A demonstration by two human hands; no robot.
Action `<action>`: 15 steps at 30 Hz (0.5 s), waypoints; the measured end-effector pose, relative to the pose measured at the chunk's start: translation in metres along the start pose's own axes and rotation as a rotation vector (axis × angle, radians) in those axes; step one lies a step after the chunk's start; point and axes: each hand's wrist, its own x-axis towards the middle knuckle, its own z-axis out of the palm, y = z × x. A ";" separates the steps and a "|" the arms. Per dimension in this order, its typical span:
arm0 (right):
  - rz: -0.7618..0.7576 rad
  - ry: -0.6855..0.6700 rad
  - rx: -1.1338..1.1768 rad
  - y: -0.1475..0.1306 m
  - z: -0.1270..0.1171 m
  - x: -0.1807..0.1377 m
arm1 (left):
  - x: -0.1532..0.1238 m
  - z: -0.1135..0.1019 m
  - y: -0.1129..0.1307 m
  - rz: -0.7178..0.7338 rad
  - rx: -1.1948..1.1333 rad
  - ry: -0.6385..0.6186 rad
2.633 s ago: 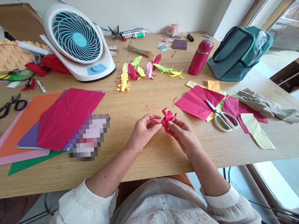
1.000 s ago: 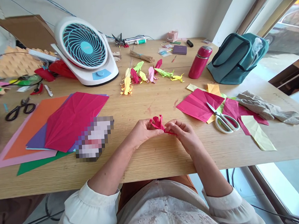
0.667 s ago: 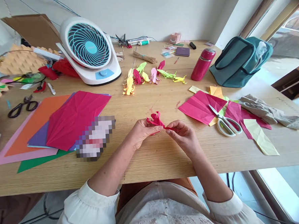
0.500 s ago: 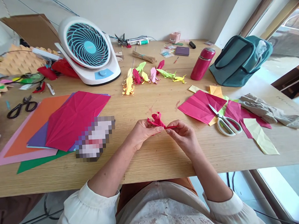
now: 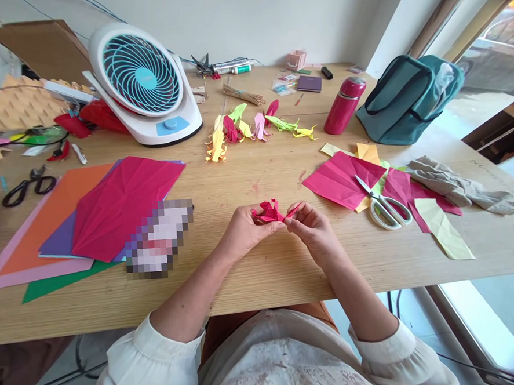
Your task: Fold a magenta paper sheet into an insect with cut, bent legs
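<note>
A small folded red paper figure (image 5: 270, 211) is held just above the wooden table (image 5: 266, 273), near its front edge. My left hand (image 5: 245, 234) pinches its left, bunched end between thumb and fingers. My right hand (image 5: 312, 233) pinches the thin pointed end on the right. Both hands are closed on the paper and nearly touch each other.
A stack of coloured sheets (image 5: 88, 214) lies left, with black scissors (image 5: 21, 186) beyond. Several finished paper figures (image 5: 253, 129) and a white fan (image 5: 141, 83) sit behind. Right: red paper (image 5: 341, 178), white-handled scissors (image 5: 382, 205), paper scraps, a cloth (image 5: 457, 183), a red bottle (image 5: 343, 106), a teal bag (image 5: 408, 96).
Across the earlier frames the red figure was turned and lowered between my hands. In the last half second my right hand moved closer to the left and the thin end tilted upward.
</note>
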 end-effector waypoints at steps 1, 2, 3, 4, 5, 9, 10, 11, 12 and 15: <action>-0.007 0.001 -0.004 0.000 0.000 0.000 | 0.000 0.001 0.000 -0.001 0.015 0.012; -0.013 0.005 -0.010 0.001 0.001 0.000 | 0.000 0.001 0.000 -0.006 0.027 0.021; -0.017 0.010 -0.015 0.001 0.001 0.001 | 0.000 0.002 0.000 -0.011 0.035 0.030; -0.017 0.015 -0.018 0.002 0.001 0.001 | 0.000 0.002 -0.001 -0.016 0.040 0.036; -0.014 0.019 -0.021 0.002 0.001 0.001 | 0.000 0.003 -0.001 -0.021 0.038 0.043; 0.005 0.014 -0.055 0.004 0.000 0.000 | 0.001 0.003 -0.003 -0.040 -0.003 0.056; 0.009 0.007 -0.065 0.004 0.000 0.000 | 0.002 0.002 -0.004 -0.045 -0.012 0.039; 0.013 0.000 -0.071 0.005 0.000 -0.001 | 0.002 0.000 -0.005 -0.049 -0.018 0.015; 0.018 -0.008 -0.076 0.005 -0.001 -0.001 | 0.003 -0.001 -0.006 -0.054 -0.022 -0.013; 0.031 -0.020 -0.098 0.004 -0.002 -0.002 | 0.004 -0.006 -0.008 -0.065 -0.033 -0.086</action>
